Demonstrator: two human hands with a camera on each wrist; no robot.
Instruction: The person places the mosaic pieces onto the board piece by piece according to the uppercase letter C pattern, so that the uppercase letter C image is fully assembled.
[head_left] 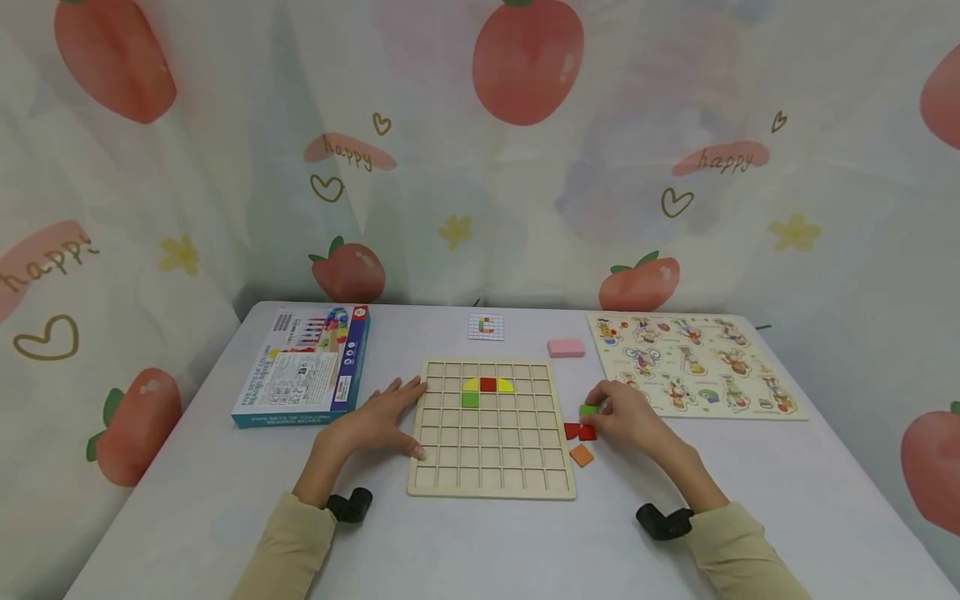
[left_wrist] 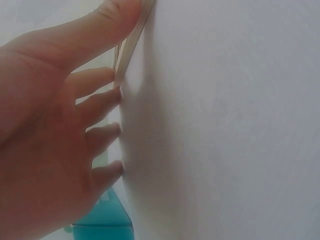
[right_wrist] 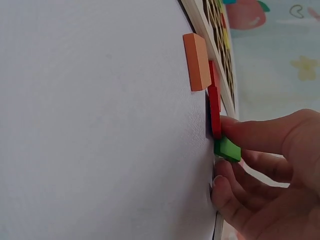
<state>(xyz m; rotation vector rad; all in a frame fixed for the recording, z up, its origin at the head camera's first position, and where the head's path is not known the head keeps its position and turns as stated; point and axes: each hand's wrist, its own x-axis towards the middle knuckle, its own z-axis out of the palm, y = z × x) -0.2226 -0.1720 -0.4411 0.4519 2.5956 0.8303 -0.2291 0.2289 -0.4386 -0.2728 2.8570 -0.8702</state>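
Note:
A wooden grid board lies mid-table, with a red square between two yellow curved pieces and a green square below the left yellow one. My left hand, fingers spread, touches the board's left edge with thumb and fingertips. Right of the board, my right hand pinches a green block between thumb and fingers, close to the tabletop. Two red pieces lie beside that block, and an orange square block sits nearer me.
Behind the board are a small pattern card and a pink block. A boxed set lies at the left. At the right is a wooden picture board, partly behind my right hand. A printed curtain hangs behind the table.

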